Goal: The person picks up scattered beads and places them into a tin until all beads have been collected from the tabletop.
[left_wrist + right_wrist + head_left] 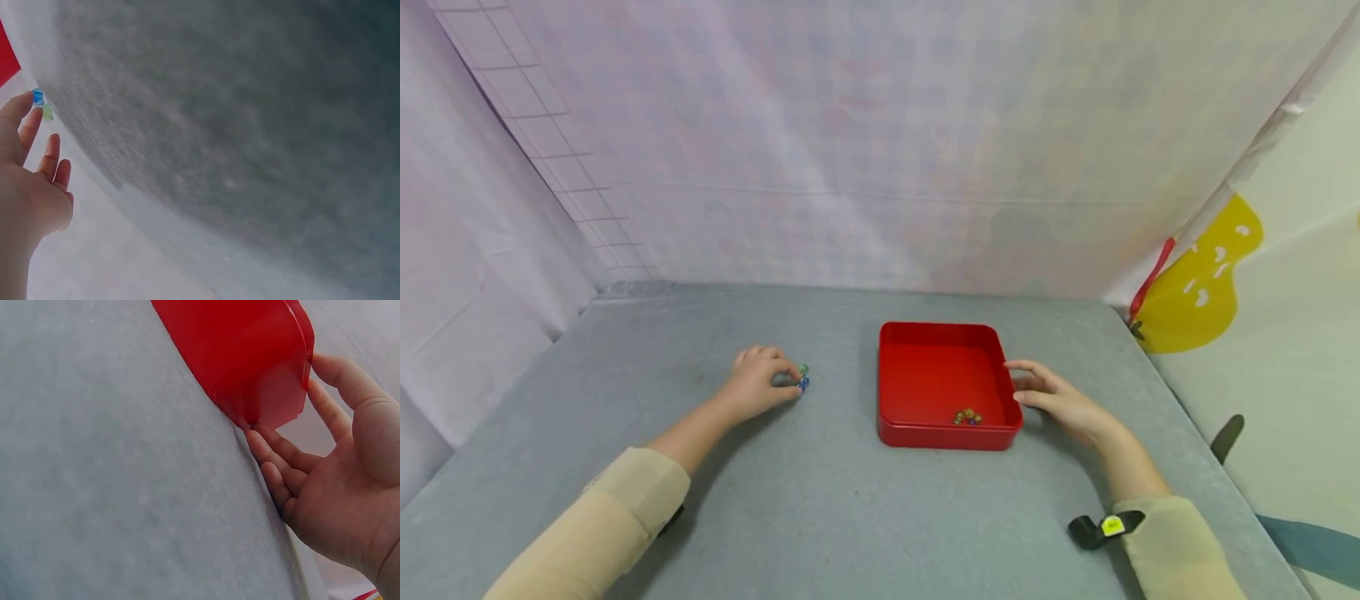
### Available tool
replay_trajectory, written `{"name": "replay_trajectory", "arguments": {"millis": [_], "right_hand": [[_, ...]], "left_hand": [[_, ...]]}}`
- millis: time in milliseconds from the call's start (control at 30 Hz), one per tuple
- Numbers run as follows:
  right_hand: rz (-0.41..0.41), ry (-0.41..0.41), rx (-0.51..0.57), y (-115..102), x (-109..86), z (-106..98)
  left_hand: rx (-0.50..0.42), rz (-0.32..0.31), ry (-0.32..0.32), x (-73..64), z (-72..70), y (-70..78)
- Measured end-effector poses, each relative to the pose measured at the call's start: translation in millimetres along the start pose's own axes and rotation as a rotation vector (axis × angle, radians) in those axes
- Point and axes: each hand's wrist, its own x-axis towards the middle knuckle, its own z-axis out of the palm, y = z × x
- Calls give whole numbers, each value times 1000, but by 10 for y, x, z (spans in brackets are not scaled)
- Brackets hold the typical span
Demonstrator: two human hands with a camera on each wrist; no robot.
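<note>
On the grey table, my left hand point(762, 383) has its thumb and forefinger tips at either side of a small blue glass marble point(804, 383). A green glass marble point(803, 368) sits right beside the blue one, as the left wrist view also shows. The other left fingers are loosely bent. To the right stands a square red tin point(943, 437), open at the top, with several small yellowish and blue marbles point(967, 417) in its near right part. My right hand point(1063, 406) rests its fingertips against the tin's right wall, fingers spread and relaxed.
The grey table point(820, 508) runs back to a pale curtain point(880, 167). Another white sheet with a yellow pear print point(1206, 292) hangs along the right edge. A black wrist camera point(1090, 532) sits at the right cuff.
</note>
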Motion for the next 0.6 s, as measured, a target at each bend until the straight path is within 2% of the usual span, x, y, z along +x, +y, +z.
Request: {"name": "replay_trajectory", "arguments": {"millis": [600], "right_hand": [[-16, -5, -6, -4, 2, 1]], "left_hand": [[28, -16, -44, 44, 60, 5]]}}
